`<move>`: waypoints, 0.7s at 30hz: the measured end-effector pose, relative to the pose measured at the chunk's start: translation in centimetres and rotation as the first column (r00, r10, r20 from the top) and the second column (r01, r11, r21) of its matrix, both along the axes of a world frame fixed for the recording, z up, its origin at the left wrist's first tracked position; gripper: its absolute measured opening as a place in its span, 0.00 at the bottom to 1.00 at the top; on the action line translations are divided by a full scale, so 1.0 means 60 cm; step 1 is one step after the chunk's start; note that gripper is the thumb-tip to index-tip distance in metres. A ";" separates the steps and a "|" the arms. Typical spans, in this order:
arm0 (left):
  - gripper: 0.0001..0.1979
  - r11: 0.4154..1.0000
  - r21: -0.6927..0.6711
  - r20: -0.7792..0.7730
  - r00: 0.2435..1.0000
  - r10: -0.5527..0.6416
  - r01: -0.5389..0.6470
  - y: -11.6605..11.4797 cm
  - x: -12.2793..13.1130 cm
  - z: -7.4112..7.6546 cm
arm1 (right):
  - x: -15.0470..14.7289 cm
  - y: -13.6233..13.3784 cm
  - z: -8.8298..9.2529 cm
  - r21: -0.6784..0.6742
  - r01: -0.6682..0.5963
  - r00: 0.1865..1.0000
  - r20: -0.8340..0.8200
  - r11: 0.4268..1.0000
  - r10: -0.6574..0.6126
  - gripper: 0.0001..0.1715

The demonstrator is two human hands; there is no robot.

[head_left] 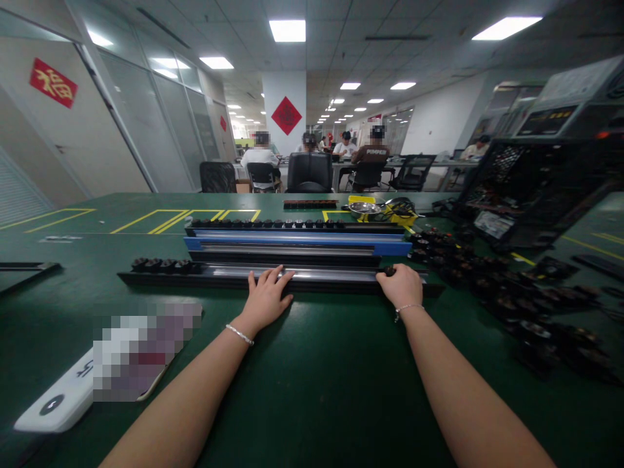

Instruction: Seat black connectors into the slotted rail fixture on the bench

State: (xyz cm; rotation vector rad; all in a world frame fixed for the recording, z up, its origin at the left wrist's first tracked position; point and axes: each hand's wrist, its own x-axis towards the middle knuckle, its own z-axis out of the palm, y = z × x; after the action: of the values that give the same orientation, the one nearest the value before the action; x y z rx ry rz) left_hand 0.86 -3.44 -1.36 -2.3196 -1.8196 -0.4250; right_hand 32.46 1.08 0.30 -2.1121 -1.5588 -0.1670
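A long black tray-like rail (331, 286) with a shiny channel lies across the green table in front of me. My left hand (266, 299) rests on its near edge around the middle, fingers spread and nothing held. Toward the rail's right end, my right hand (403, 286) is closed on a small black part (389, 271), mostly hidden by the fingers. Several small black round parts (166, 265) sit in a row at the rail's left end. Just behind lies a blue rail (297, 240), and past it another row of black parts (263, 224).
Loose black parts (526, 318) are heaped at right, before an open computer case (517, 188). A metal bowl (365, 208) and a dark strip (311, 204) lie toward the back. At left is a white device (58, 396) beside a blurred-out object. People sit at far desks.
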 end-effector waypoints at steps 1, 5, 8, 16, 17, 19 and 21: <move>0.27 1.000 0.001 0.001 1.000 0.000 0.000 0.000 0.000 -0.001 | 0.000 0.000 0.000 -0.001 -0.001 1.000 0.001 1.000 0.001 0.15; 0.27 1.000 0.006 0.004 1.000 -0.003 0.003 0.001 -0.001 -0.002 | 0.002 -0.002 0.001 -0.002 0.002 1.000 -0.002 1.000 -0.002 0.16; 0.27 1.000 0.011 0.003 1.000 -0.007 0.007 0.000 -0.001 -0.002 | 0.005 -0.006 0.004 -0.013 0.039 0.999 0.002 0.999 -0.039 0.16; 0.27 1.000 0.019 0.003 1.000 -0.009 0.009 0.001 -0.002 -0.003 | 0.009 -0.007 0.007 -0.020 0.049 0.999 0.001 0.999 -0.049 0.17; 0.27 1.000 0.015 0.003 1.000 -0.007 0.007 0.001 -0.002 -0.003 | 0.009 -0.006 0.006 -0.017 0.047 0.999 -0.003 0.999 -0.047 0.17; 0.27 1.000 0.010 0.002 1.000 -0.004 0.004 0.002 -0.002 -0.003 | 0.009 -0.006 0.005 -0.007 0.043 0.999 -0.013 0.999 -0.043 0.17; 0.27 1.000 0.011 0.001 1.000 -0.003 0.003 0.002 -0.002 -0.003 | 0.010 -0.005 0.004 0.001 0.040 0.999 -0.022 0.999 -0.040 0.17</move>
State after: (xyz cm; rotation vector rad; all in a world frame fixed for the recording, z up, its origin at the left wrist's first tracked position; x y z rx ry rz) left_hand 0.75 -3.33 -1.54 -2.3152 -1.8103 -0.4348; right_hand 33.08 0.78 0.53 -2.1380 -1.5040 -0.1590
